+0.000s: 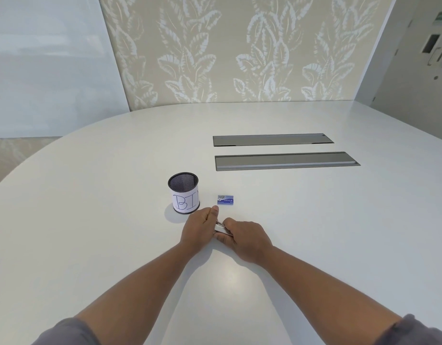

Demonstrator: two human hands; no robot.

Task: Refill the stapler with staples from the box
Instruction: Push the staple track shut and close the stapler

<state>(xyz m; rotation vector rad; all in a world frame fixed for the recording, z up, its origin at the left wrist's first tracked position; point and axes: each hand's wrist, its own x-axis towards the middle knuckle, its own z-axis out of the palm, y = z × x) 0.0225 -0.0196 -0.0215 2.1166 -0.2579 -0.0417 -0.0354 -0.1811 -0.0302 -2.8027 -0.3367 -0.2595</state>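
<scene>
Head view, entry one.

A: Where is the stapler [220,227]?

B: Low on the white worktop [314,220], between the two hands. Only slivers of metal show; the rest is covered by fingers.

A: Left hand [198,229]?

B: Curled around the stapler's left end, thumb pointing away from the person toward the box [225,199]. It grips the tool.

A: Right hand [244,239]?

B: Fingers bent, pinching the stapler's right end from the other side. Both hands hold it, wrists resting on or just above the worktop; I cannot tell which.

A: Is the stapler open?

B: Two thin metal edges seem to diverge between the hands, but too little shows to say.

A: The box?

B: Small, blue, lying flat and shut as far as I can see, just beyond the left thumb, not touching it.

A: Anything else?

B: A black mesh cup [183,192] with a paper label reading "BI", left of the box. Two grey recessed hatches [284,160] sit farther back on the right.
</scene>
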